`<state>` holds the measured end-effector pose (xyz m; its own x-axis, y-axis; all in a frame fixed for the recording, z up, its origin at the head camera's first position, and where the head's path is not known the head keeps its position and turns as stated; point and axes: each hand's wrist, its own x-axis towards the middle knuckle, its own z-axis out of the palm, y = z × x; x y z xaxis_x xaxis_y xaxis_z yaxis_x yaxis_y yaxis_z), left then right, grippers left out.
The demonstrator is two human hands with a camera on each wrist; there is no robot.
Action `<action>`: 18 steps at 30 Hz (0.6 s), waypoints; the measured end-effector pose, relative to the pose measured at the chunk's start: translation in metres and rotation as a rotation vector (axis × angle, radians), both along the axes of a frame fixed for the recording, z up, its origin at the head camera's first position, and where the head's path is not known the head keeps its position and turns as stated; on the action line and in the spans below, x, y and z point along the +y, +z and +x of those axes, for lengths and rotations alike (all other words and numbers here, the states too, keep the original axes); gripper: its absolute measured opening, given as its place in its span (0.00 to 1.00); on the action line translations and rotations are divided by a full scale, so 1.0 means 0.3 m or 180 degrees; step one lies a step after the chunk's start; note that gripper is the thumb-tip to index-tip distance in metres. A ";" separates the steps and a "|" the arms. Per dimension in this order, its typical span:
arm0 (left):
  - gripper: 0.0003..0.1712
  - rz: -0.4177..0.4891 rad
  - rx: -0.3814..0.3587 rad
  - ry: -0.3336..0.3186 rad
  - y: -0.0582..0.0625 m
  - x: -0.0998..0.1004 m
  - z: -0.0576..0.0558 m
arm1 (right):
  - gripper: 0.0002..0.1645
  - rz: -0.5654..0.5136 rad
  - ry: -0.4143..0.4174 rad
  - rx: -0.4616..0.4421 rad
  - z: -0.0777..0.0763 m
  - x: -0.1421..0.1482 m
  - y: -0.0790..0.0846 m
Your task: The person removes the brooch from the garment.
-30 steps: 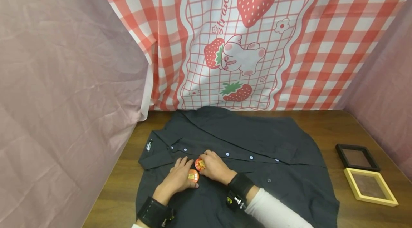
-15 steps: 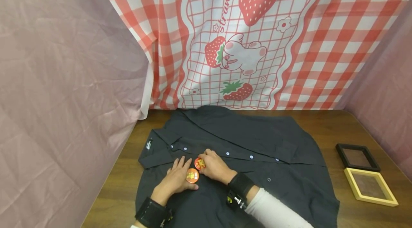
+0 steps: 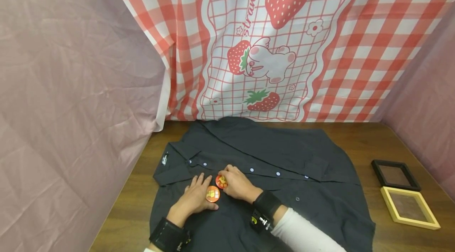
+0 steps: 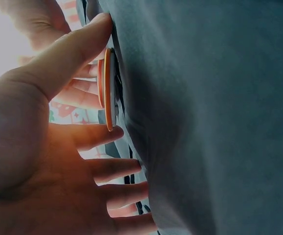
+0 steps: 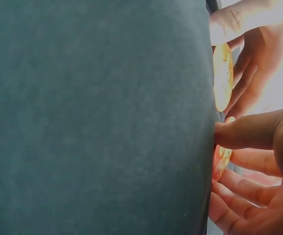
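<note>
A dark button-up shirt (image 3: 277, 145) lies spread on the wooden table. On its chest are two round pin badges side by side: an orange badge (image 3: 213, 194) and a red badge (image 3: 221, 181) slightly farther away. My left hand (image 3: 194, 196) rests on the shirt with fingers spread, its thumb and index finger on either side of the orange badge (image 4: 108, 90). My right hand (image 3: 237, 183) holds the red badge (image 5: 222, 159) by its right side, between thumb and fingers. The backs of both badges are mostly hidden.
A black frame (image 3: 395, 185) and a pale yellow frame (image 3: 389, 204) lie on the table (image 3: 359, 137) at the right. A red checked strawberry cloth (image 3: 266, 98) hangs behind. Pink curtains (image 3: 89, 86) stand at both sides.
My left hand has shifted slightly left, uncovering more of the orange badge's face. The right hand stays at the red badge with almost no movement.
</note>
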<state>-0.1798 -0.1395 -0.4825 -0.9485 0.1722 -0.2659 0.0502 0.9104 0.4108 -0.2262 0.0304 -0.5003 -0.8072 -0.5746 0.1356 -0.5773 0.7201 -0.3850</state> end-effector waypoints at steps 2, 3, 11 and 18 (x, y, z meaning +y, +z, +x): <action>0.55 0.0001 0.0022 -0.0003 0.000 0.001 0.000 | 0.26 -0.0006 0.0000 -0.0006 0.001 0.002 0.002; 0.55 -0.0004 0.0029 -0.0006 -0.001 0.002 0.000 | 0.25 -0.0012 0.0007 -0.0007 0.001 0.003 0.003; 0.53 0.0003 0.0045 -0.0055 -0.004 0.002 -0.002 | 0.20 -0.0118 0.0086 0.0002 0.002 0.010 0.006; 0.45 0.0085 0.0374 -0.0168 0.001 0.000 -0.004 | 0.20 -0.0133 0.0076 0.0026 0.003 0.014 0.007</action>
<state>-0.1809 -0.1395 -0.4821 -0.9623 0.2282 -0.1481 0.1468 0.8940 0.4232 -0.2252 0.0348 -0.4983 -0.7920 -0.5874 0.1663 -0.5974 0.6895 -0.4096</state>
